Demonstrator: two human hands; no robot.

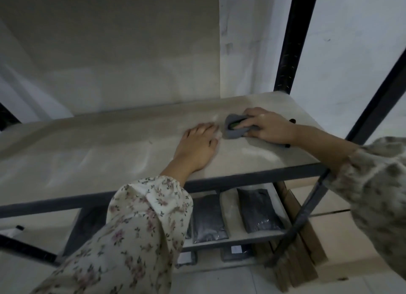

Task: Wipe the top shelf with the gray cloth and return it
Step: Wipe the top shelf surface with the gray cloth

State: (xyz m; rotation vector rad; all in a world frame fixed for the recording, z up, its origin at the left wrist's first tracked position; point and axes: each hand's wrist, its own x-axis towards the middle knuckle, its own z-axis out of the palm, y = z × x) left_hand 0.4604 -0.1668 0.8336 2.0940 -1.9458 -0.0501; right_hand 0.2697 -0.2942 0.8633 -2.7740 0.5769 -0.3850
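The left hand (197, 145) lies flat on the top shelf (87, 144), palm down, fingers spread a little and holding nothing. Its arm reaches up from the near side in a flowery sleeve (136, 227). Just to its right is the gray cloth (234, 133), bunched up on the shelf near the far right corner. The right hand (268, 126) presses down on the cloth, fingers curled over it and gripping it. That arm comes in from the right, bent across the shelf's near edge. Dark bags (257, 212) lie on a lower shelf.
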